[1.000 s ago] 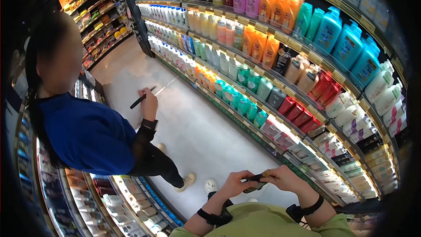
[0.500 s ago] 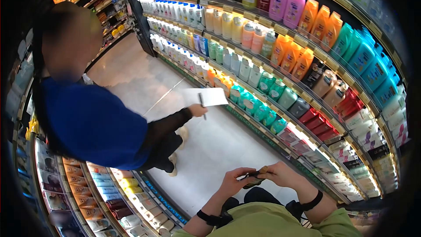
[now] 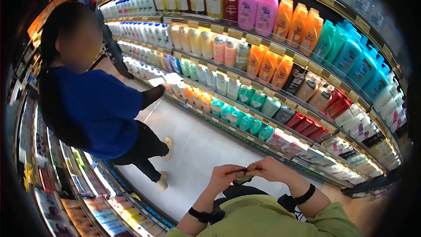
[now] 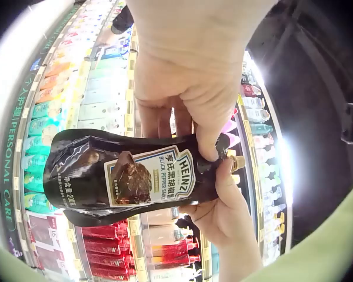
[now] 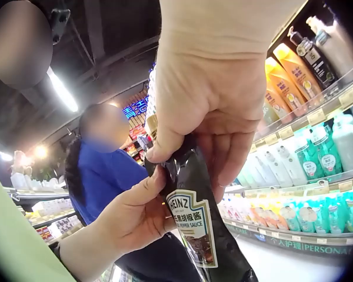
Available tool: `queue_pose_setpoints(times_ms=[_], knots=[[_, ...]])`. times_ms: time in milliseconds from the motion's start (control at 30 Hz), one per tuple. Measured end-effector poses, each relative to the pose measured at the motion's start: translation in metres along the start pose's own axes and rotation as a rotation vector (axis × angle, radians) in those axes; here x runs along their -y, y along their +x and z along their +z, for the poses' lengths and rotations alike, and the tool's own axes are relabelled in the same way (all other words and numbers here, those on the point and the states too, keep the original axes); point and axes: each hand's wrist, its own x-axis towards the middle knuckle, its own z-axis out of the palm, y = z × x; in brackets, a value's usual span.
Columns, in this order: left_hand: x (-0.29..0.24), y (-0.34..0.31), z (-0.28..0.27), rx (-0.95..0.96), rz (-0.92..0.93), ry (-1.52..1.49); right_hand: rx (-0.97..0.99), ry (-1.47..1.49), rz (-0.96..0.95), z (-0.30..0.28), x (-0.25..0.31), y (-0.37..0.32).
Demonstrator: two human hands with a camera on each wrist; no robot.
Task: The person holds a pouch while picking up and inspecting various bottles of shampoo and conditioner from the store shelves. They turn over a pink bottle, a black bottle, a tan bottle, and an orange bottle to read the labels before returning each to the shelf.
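A dark pouch of Heinz black pepper sauce is between my two hands at chest height, its label showing in both wrist views. My left hand grips the pouch near its spout end, the thumb pressing on the dark film. From the other side my right hand holds that same end, its thumb close to the tan cap. In the right wrist view the pouch body hangs down below both hands. Some of the fingers are hidden behind the pouch.
A person in a blue shirt stands ahead on the left, a white sheet near their hand. Along the right runs a long shelf of shampoo bottles. A lower shelf lies at left, with a pale floor between.
The person in blue lowers a pen, brings out a white sheet, and now stands with it toward the shelf. My hands stay on the sauce pouch while the view shifts.
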Motion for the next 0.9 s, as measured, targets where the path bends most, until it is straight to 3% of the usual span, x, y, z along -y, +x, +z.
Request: queue_pose_setpoints(times_ms=[233,433,900], knots=[[-0.003,0.067,-0.008,0.185,-0.083,-0.038,-0.081,0.012,-0.017,-0.048,-0.016,0.015],[-0.005,0.098,-0.018,0.236,-0.049,-0.018,-0.126,0.088,0.102,-0.061,-0.014,0.031],[-0.063,0.181,-0.104,0.384,-0.089,0.102,-0.343,0.179,0.093,-0.073,0.014,0.117]])
